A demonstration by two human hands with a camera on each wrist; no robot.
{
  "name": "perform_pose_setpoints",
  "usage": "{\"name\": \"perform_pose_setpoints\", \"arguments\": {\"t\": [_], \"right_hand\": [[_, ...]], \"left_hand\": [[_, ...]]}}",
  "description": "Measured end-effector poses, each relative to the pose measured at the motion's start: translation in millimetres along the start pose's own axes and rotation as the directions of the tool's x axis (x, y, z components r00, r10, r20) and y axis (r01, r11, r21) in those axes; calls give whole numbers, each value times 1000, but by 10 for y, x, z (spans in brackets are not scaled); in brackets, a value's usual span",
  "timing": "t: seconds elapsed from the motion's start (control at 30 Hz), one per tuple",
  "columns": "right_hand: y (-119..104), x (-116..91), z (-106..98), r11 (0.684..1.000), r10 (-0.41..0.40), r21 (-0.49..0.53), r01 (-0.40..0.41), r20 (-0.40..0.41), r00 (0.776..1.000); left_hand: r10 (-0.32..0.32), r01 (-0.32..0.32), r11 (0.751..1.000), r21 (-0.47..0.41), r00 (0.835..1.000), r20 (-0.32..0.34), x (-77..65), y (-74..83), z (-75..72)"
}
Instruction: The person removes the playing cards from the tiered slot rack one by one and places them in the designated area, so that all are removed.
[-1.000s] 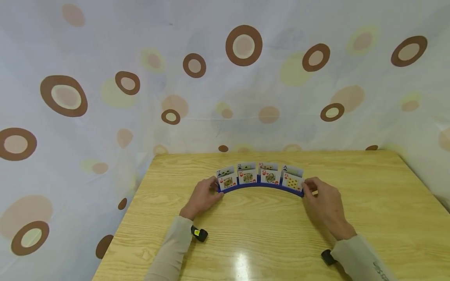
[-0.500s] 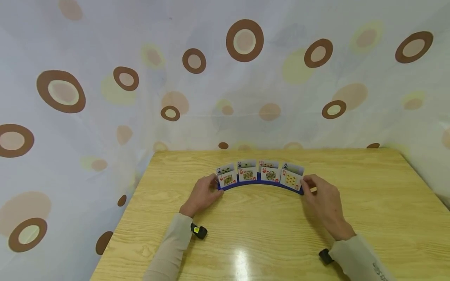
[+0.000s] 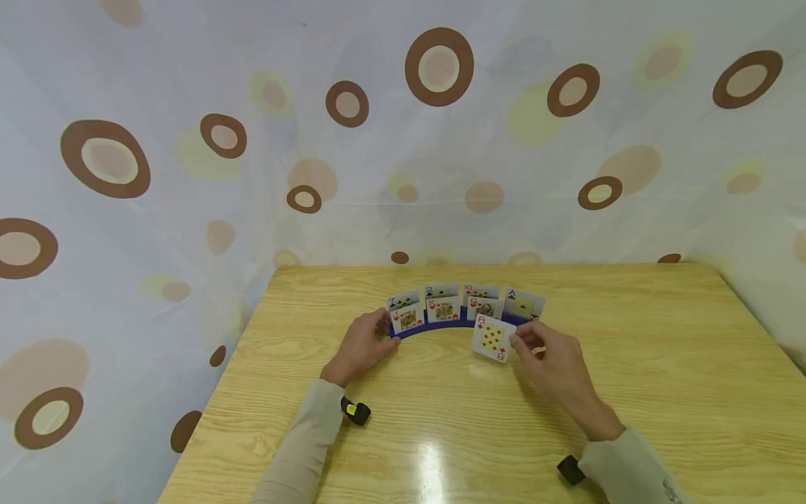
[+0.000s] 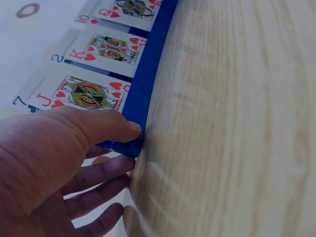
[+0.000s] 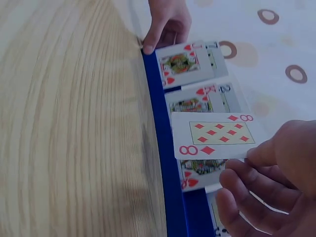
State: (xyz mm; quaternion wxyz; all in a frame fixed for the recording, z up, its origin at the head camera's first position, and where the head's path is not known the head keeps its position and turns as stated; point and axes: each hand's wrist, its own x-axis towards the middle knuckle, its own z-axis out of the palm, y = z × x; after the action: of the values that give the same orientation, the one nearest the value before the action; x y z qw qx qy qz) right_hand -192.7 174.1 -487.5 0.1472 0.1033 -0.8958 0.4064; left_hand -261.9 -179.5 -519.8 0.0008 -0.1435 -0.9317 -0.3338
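A curved blue card holder (image 3: pixel 450 324) stands on the table with playing cards upright in two rows. My left hand (image 3: pixel 360 348) grips its left end, thumb on the front edge and fingers behind, as the left wrist view shows. The jack (image 4: pixel 89 94), king (image 4: pixel 108 51) and queen of hearts (image 3: pixel 484 308) fill front places. Behind them stand a seven (image 3: pixel 403 301), a two (image 3: pixel 442 290), a ten (image 3: pixel 481 290) and a black ace (image 3: pixel 524 305). My right hand (image 3: pixel 560 367) pinches the eight of diamonds (image 3: pixel 493 338) by its right edge, before the holder.
The wooden table (image 3: pixel 453 413) extends in front of the holder and to both sides. A pale sheet with brown and yellow circles (image 3: pixel 439 66) hangs behind the table and at its sides. Black wrist cameras (image 3: pixel 356 411) sit at both sleeves.
My right hand has drawn the eight of diamonds out of the holder's right front place and moved it left and nearer, uncovering the ace. The left hand stays at the left end.
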Motion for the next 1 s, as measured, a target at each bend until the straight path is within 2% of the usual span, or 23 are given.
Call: {"name": "perform_pose_setpoints", "arguments": {"t": [0.17,0.4,0.9,1.0], "right_hand": [[-82,-25,48,998,46,32,-50,126,991],[-99,-62,124,996,79,12,-84,247,966],[-18,-98,284,995,87,-80,-61,373,924],[-20,-115,304,994,84,-97,-51,370,925]], "left_hand": [[-9,9,1000,1,1000,0,13,-7,17],[-2,2,1000,8,1000,-1,3,-1,21],[-6,6,1000,17,1000,-4,11,-12,37],[4,-4,1000,19,1000,-3,7,-14,33]]}}
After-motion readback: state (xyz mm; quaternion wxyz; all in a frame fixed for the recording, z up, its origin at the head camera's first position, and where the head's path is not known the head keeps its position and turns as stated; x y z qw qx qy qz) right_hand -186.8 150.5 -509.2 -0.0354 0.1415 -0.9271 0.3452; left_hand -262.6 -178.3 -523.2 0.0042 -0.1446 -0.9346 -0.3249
